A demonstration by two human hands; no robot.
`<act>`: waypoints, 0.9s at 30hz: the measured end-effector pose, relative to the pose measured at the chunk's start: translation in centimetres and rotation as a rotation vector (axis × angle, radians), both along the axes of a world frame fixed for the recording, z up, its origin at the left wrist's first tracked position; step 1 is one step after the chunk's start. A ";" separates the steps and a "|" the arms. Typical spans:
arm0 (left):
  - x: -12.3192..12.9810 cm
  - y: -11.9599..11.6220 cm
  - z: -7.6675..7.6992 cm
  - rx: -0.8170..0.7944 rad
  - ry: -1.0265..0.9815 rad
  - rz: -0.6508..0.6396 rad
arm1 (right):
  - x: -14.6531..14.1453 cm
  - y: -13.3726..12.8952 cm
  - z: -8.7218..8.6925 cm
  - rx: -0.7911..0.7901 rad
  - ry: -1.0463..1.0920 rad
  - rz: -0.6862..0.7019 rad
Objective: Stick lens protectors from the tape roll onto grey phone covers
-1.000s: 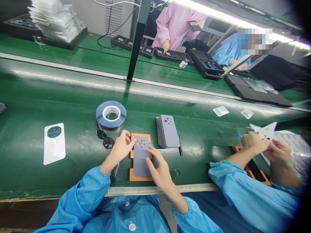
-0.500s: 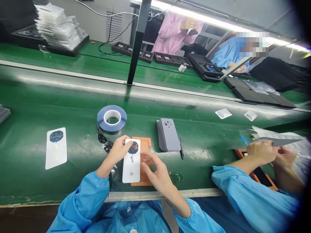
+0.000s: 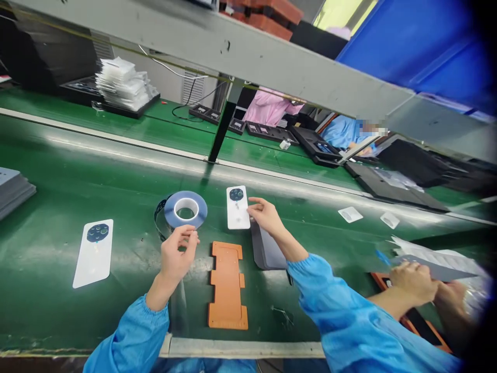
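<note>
A white phone back cover [image 3: 237, 220] with a dark round camera patch stands out beyond the grey stack. The fingers of my right hand [image 3: 267, 217] are closed at its right edge. My left hand [image 3: 176, 254] is held in a pinch just in front of the blue tape roll [image 3: 169, 217]; whatever lies between its fingertips is too small to make out. Between my forearms, an orange fixture plate [image 3: 228, 285] lies bare on the green bench. My right wrist and sleeve partly cover the stack of grey phone back covers [image 3: 264, 251].
Another white back cover [image 3: 94, 254] lies at left, near a grey stack [image 3: 13, 189]. At right, a co-worker's hands [image 3: 413, 282] hold a grey sheet above an orange fixture. Two small white pieces [image 3: 350, 214] lie farther back. A dark post [image 3: 222, 132] rises behind the bench.
The white back cover has left my left hand and moved away and right, now at my right hand. My left hand has drawn back toward the tape roll. The orange plate is uncovered. The view has tilted upward.
</note>
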State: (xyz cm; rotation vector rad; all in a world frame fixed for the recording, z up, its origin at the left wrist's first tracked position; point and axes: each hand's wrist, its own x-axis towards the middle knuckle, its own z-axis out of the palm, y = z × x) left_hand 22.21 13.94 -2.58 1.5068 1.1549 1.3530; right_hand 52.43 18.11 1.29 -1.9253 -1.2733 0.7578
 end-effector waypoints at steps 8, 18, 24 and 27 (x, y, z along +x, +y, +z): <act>-3.8 3.8 -0.9 -0.064 0.323 0.441 | 2.6 7.6 -0.3 -0.100 -0.253 -0.083; -3.6 3.8 -1.6 -0.465 0.255 0.013 | -4.5 -2.4 -0.1 -0.016 -0.281 0.269; -2.0 2.9 -1.6 -0.528 -0.015 -0.220 | -9.8 -7.6 -0.9 0.026 -0.143 0.488; -1.1 2.3 -1.4 -0.624 -0.118 -0.333 | -11.0 -8.3 -1.6 0.074 -0.125 0.471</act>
